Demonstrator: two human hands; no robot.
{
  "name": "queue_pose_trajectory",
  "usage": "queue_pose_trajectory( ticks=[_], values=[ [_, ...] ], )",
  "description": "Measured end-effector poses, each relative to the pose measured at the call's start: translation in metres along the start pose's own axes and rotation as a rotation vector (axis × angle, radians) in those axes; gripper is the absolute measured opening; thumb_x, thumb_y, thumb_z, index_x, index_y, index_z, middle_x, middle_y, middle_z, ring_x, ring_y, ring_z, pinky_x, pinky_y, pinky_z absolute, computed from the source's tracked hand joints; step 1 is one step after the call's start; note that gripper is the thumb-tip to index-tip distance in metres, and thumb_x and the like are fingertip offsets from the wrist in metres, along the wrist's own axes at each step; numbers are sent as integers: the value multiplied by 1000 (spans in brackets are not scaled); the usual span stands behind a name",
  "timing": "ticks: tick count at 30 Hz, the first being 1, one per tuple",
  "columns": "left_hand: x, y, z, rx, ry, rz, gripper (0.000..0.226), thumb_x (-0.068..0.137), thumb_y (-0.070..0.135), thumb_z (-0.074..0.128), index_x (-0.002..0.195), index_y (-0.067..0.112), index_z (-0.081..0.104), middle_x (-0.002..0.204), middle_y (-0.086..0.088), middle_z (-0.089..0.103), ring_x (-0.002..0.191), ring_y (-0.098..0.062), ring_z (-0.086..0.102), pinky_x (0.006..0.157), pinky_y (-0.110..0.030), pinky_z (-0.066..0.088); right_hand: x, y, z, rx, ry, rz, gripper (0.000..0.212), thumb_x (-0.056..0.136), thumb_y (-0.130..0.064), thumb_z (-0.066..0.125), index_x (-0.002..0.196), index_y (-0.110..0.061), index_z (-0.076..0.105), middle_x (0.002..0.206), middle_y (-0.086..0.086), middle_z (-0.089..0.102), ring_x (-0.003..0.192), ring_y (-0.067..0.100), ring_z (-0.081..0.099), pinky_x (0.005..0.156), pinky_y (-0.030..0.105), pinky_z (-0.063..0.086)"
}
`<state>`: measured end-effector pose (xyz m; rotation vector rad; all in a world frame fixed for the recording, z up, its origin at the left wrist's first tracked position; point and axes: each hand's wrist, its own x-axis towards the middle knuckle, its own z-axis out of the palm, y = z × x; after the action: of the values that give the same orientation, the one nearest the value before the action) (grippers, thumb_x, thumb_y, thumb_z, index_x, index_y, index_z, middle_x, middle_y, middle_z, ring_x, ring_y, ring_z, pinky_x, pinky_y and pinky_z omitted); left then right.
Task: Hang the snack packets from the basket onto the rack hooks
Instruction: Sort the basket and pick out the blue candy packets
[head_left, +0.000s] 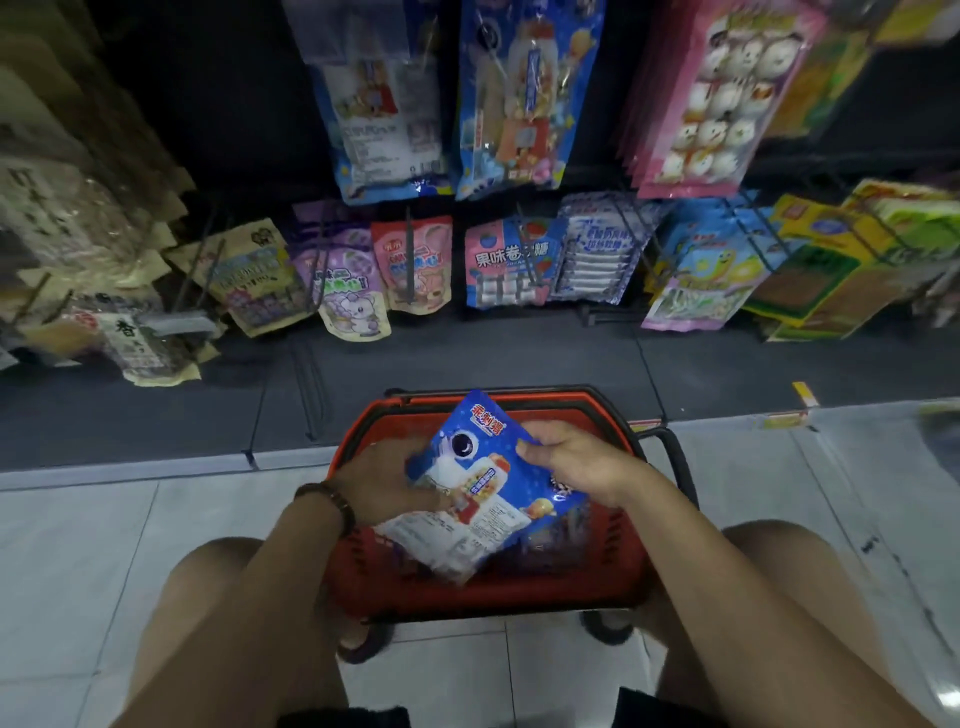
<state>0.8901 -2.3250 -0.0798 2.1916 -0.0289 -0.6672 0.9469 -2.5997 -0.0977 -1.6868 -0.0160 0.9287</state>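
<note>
- The rack (519, 156) stood well beyond both hands, hung with rows of snack packets; a matching blue packet (527, 98) hung high above the hands.
- The tiled floor (104, 545) spread out to either side of the hands, and the person's bare knees flanked the forearms.
- The red basket (483, 592) sat directly under both hands, its black handle (675, 467) just outside the right wrist.
- The blue snack packet (488, 483) was held between the two hands above the basket, tilted, its top corner pointing away from the wrists toward the rack.
- The right hand (576, 462) pinched the packet's upper right edge, thumb on top.
- The left hand (387, 480) gripped the packet's left side, fingers curled behind it.
- A dark bead bracelet (332, 501) circled the left wrist.
</note>
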Motion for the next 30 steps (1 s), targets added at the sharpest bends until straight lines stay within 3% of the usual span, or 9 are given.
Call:
queue_pose_trajectory(
  ticks=[4, 6, 10, 15, 17, 20, 22, 25, 30],
  values=[
    [-42, 29, 20, -278, 140, 51, 39, 84, 31, 87, 120, 29, 71, 113, 19, 78, 104, -2, 74, 90, -25, 59, -32, -22, 3, -94, 175, -169, 24, 105, -24, 65, 113, -1, 68, 110, 18, 79, 102, 37, 78, 85, 53, 62],
    [-61, 39, 35, -448, 258, 80, 31, 86, 19, 84, 114, 25, 72, 107, 17, 80, 100, -5, 76, 82, -19, 60, -53, -22, 8, 68, 351, -256, 16, 99, -17, 75, 111, -8, 72, 101, 12, 81, 91, 29, 80, 75, 43, 63],
    [-79, 43, 60, -714, 394, 53, 24, 92, 16, 76, 116, 16, 73, 110, 2, 81, 104, -22, 77, 93, -40, 62, -98, 7, 37, 390, 273, -212, 30, 97, -13, 73, 127, -13, 70, 111, 9, 81, 91, 21, 79, 62, 28, 61],
    [-77, 40, 73, -769, 341, 62, 82, 58, 61, 94, 121, 14, 71, 118, -7, 78, 109, -28, 75, 90, -42, 62, -106, 32, 62, 367, 269, -208, 27, 98, -11, 73, 124, -5, 71, 119, 14, 80, 112, 36, 76, 100, 58, 59],
    [-74, 39, 84, -668, 529, 24, 83, 62, 43, 98, 130, 12, 62, 125, -5, 73, 113, -24, 71, 87, -24, 58, -105, 31, 62, 371, 331, -242, 27, 95, -11, 77, 122, -6, 73, 117, 13, 81, 108, 34, 78, 98, 57, 61],
    [-69, 35, 104, -341, 804, -10, 79, 67, 31, 96, 134, 20, 56, 126, 2, 56, 115, -13, 61, 94, -24, 51, -103, 30, 60, 367, 509, -302, 26, 91, -9, 81, 116, -11, 74, 114, 6, 82, 104, 25, 80, 91, 47, 65],
    [-74, 45, 119, -380, 635, 89, 71, 71, 27, 93, 133, 29, 57, 127, 5, 51, 103, 3, 64, 84, -18, 56, -100, 31, 67, 372, 556, -335, 23, 92, -5, 79, 114, -13, 76, 109, 2, 83, 103, 26, 80, 88, 45, 66],
    [-73, 51, 136, -436, 452, 143, 82, 70, 41, 90, 143, 35, 53, 135, 15, 56, 117, -2, 63, 99, -29, 56, -95, 35, 84, 373, 422, -370, 26, 100, -6, 69, 125, -12, 74, 117, 7, 81, 111, 29, 77, 97, 46, 62],
    [-72, 48, 123, -795, 501, 61, 37, 95, 14, 72, 130, 21, 63, 121, 0, 77, 116, -23, 72, 86, -25, 60, -98, 33, 91, 299, 278, -325, 28, 108, -12, 54, 124, -9, 77, 120, 0, 81, 115, 15, 75, 98, 27, 60]
  ],
)
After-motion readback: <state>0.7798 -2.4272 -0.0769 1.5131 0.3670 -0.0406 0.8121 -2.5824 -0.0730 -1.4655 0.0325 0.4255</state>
